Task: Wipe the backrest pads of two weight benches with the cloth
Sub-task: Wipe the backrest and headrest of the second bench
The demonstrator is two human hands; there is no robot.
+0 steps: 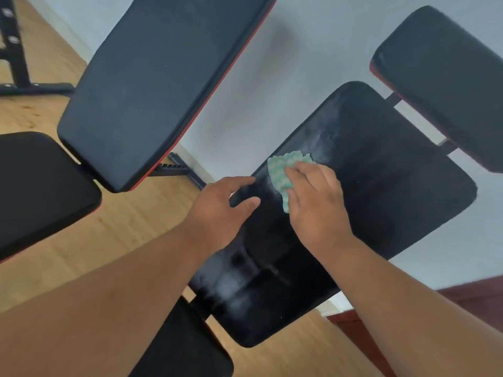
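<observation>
A black backrest pad (381,191) of the near bench slopes up in front of me, with pale smears on its surface. My right hand (315,202) lies flat on a green patterned cloth (283,170) and presses it against the pad's left part. My left hand (223,210) holds the pad's left edge, thumb on the front face and fingers round the side. A second black backrest pad (160,83) with a red edge stands tilted to the left, untouched.
Black seat pads sit at the far left (40,186) and at the bottom centre (187,349). A headrest pad (446,83) tops the near bench. A black rack frame (16,63) stands at the upper left on a wooden floor, against a pale wall.
</observation>
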